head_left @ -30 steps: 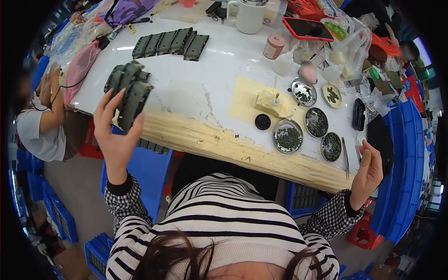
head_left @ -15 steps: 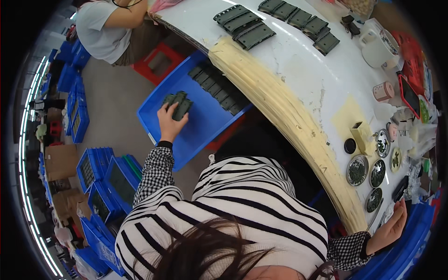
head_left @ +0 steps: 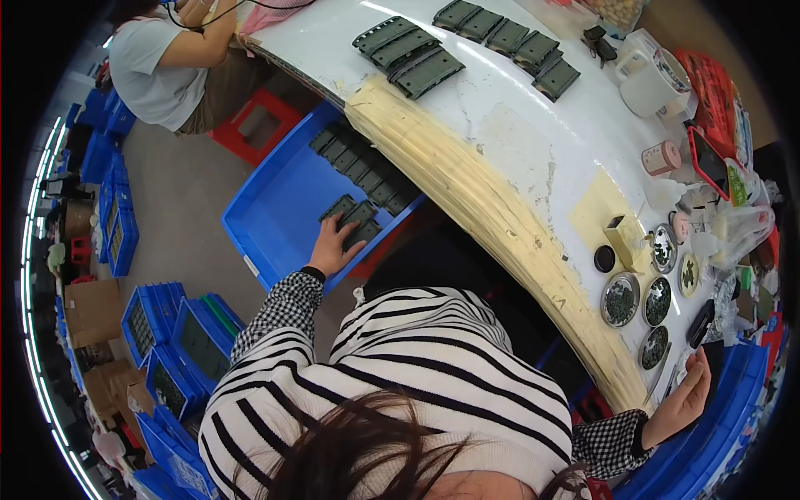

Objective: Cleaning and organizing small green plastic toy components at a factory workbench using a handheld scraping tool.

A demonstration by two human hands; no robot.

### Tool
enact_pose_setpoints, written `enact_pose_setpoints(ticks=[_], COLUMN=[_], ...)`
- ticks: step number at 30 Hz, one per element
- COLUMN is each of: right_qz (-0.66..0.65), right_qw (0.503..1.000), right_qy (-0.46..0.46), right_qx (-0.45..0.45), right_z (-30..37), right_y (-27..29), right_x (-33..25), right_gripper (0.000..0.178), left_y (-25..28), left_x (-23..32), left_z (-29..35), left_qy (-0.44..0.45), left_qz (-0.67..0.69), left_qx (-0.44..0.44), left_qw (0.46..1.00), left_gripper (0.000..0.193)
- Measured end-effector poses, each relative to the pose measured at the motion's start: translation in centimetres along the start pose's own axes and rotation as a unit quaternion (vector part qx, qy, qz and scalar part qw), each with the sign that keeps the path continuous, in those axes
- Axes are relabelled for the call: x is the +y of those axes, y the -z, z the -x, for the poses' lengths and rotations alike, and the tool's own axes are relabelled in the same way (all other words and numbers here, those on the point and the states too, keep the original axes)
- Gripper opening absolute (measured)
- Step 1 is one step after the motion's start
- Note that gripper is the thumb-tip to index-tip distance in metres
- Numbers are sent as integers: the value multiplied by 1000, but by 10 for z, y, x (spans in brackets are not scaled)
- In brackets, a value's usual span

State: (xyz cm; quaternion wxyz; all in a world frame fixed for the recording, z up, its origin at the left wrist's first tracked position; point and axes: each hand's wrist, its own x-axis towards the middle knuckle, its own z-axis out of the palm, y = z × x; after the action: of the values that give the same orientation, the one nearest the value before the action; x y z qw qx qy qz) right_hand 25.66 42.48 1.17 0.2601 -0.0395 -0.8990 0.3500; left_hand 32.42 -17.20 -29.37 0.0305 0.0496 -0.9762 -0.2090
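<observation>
My left hand (head_left: 335, 247) reaches into a blue plastic bin (head_left: 265, 218), fingers and thumb around a small group of dark green, ribbed rectangular pieces (head_left: 357, 215). They sit low in the bin, close to the near end of a row of similar pieces (head_left: 364, 168) along its right wall. Whether they rest on the bottom, I cannot tell. At the lower right, my right hand (head_left: 682, 402) is held beside the table's near edge, fingers stretched out and seemingly nothing in it. Closest to it are a slim pointed tool (head_left: 664, 371) and round dishes of small dark parts (head_left: 653, 347).
More dark green pieces (head_left: 406, 54) lie on the white table (head_left: 517, 133), whose edge is padded in yellow (head_left: 467, 158). A white mug (head_left: 646, 79) and phone (head_left: 708, 162) stand right. Another person (head_left: 162, 67) sits beyond a red stool (head_left: 257, 125). Stacked blue bins (head_left: 192, 337) fill the left.
My left hand has moved right and down in the bin, bringing the held pieces next to the row. My right hand stays by the table edge. The whole view has shifted slightly.
</observation>
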Motion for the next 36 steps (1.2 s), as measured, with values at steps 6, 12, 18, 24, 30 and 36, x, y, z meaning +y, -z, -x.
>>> enact_pose_setpoints(ticks=[6, 12, 18, 24, 30, 36], right_qz=[0, 23, 9, 19, 18, 8], right_qw=[1000, 999, 1000, 999, 999, 999], right_qy=[-3, -22, -13, -4, -25, -23], right_qx=[-2, 2, -15, -26, -26, -36], right_z=[3, 5, 2, 7, 13, 11], right_y=[-2, 0, -8, -2, -2, -6], right_x=[6, 4, 4, 8, 12, 10], right_gripper=[32, 33, 32, 32, 33, 33], left_y=[3, 9, 1, 5, 8, 21], left_x=[0, -29, -4, 3, -15, -21], left_z=[4, 34, 14, -14, 15, 34], left_qy=[-12, 53, 12, -12, -21, 13], left_qz=[-25, -33, -127, -169, -121, -125], left_qx=[-15, -57, -91, -172, -135, -119], left_qw=[1000, 996, 988, 970, 983, 985], left_gripper=[53, 56, 67, 66, 64, 71])
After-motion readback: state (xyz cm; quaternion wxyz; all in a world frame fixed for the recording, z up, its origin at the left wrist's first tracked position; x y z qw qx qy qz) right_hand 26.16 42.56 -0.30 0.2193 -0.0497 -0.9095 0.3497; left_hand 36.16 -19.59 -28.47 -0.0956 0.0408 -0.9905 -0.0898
